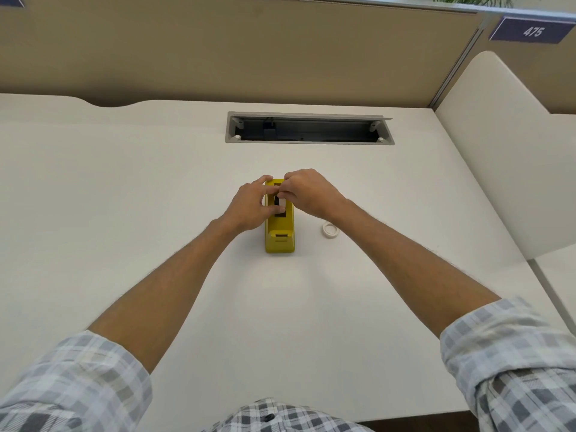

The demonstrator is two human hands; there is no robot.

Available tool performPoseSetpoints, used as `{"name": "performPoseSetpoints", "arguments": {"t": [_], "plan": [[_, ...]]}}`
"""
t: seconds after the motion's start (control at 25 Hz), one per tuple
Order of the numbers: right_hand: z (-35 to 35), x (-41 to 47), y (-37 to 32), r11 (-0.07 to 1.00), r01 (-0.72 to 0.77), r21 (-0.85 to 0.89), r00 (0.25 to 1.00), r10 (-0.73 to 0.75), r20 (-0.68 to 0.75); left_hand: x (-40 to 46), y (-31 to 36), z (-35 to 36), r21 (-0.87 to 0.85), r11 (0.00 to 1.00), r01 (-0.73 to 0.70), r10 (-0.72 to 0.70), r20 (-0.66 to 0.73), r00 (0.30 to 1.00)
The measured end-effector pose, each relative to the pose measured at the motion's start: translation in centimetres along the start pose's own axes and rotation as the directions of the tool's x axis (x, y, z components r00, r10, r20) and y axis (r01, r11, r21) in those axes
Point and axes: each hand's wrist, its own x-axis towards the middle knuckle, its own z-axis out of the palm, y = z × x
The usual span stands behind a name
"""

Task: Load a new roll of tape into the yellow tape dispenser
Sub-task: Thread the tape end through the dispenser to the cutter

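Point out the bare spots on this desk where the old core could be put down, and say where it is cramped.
Bare desk lies left of the yellow dispenser, out to the edge, and again between the dispenser and the cable tray. The near strip between the forearms is also free. It is cramped at the dispenser, where left hand and right hand meet, and beside the white ring.

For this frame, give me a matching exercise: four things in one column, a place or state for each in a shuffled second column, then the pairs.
1. yellow plastic tape dispenser
2. small white ring-shaped tape core
3. grey rectangular cable hatch
4. purple number sign

A. open, at the desk's far side
B. lying flat right of the dispenser
C. top right on the partition
D. under both hands

Pairs: 1-D, 2-B, 3-A, 4-C
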Motion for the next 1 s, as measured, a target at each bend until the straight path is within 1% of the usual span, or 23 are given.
{"name": "performPoseSetpoints", "arguments": {"t": [0.2, 0.4, 0.56, 0.68, 0.84, 1.0], "plan": [[-0.3, 0.3, 0.0, 0.999, 0.018, -0.031, 0.999, -0.017, 0.029, 0.1, -0.1, -0.1, 0.005, 1.000, -0.010, 0.010, 0.012, 1.000], [0.0, -0.2, -0.1, 1.000, 0.003, -0.031, 1.000, -0.004, -0.005, 0.2, -0.2, -0.2, 0.016, 1.000, -0.009, 0.009, 0.012, 1.000], [0.3, -1.1, 0.0, 0.993, 0.072, -0.096, 0.997, -0.074, -0.017, 0.2, -0.1, -0.1, 0.021, 1.000, -0.018, 0.018, 0.008, 1.000], [0.7, -1.2, -0.2, 0.995, 0.051, -0.089, 0.997, -0.056, -0.044, 0.1, -0.1, 0.1, 0.027, 1.000, -0.005, 0.005, 0.001, 1.000], [0.9, -1.0, -0.7, 0.999, -0.019, -0.038, 0.997, 0.016, -0.078, 0.0, -0.1, 0.1, 0.014, 1.000, 0.002, -0.001, -0.005, 1.000], [0.9, -0.9, -0.8, 0.997, -0.017, -0.072, 0.997, 0.012, -0.080, -0.1, 0.0, 0.2, 0.011, 1.000, 0.001, 0.000, -0.006, 1.000]]}}
